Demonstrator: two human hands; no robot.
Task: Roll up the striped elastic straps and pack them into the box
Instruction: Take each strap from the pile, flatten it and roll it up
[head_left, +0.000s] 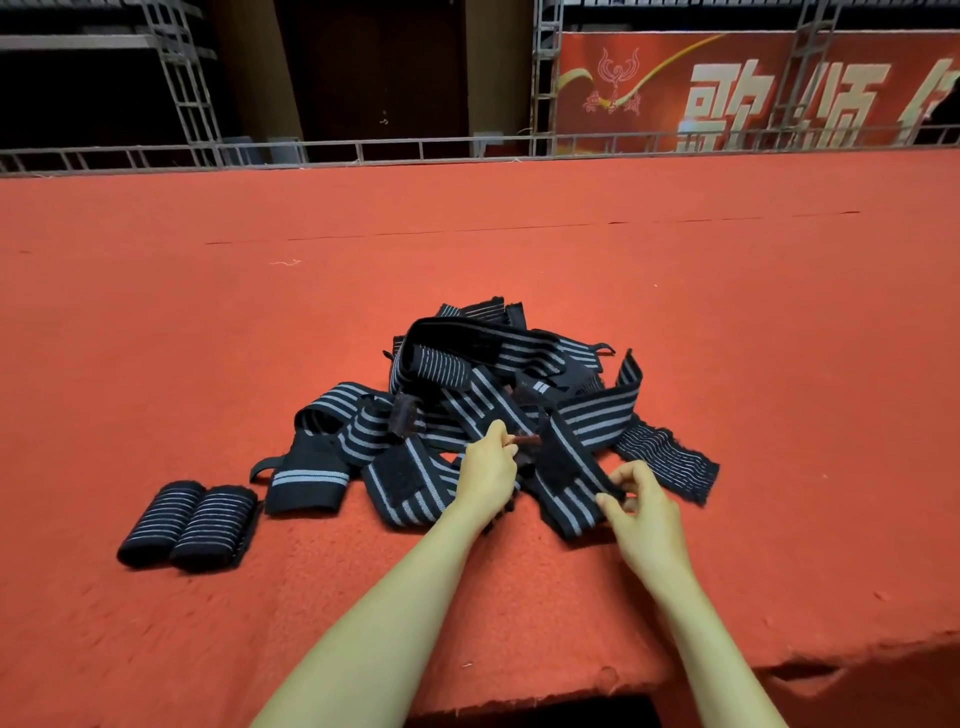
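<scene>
Picking one strap out of the heap

The left hand (485, 473) has its thumb and fingers curled, pinching a reddish-brown tab (524, 442) at the top of a striped strap (566, 478); the right hand (647, 512) pinches that strap's near end between thumb and bent fingertips. The strap lies at the front of a tangled pile (467, 374) on the red carpet (519, 234); two rolled straps (189, 522) lie touching, side by side, to the left; no box is in view. The webbing looks soft, light and stretchy, and likely to snag on its rough fastener patches; gripping one end and rolling tight seems best.
</scene>
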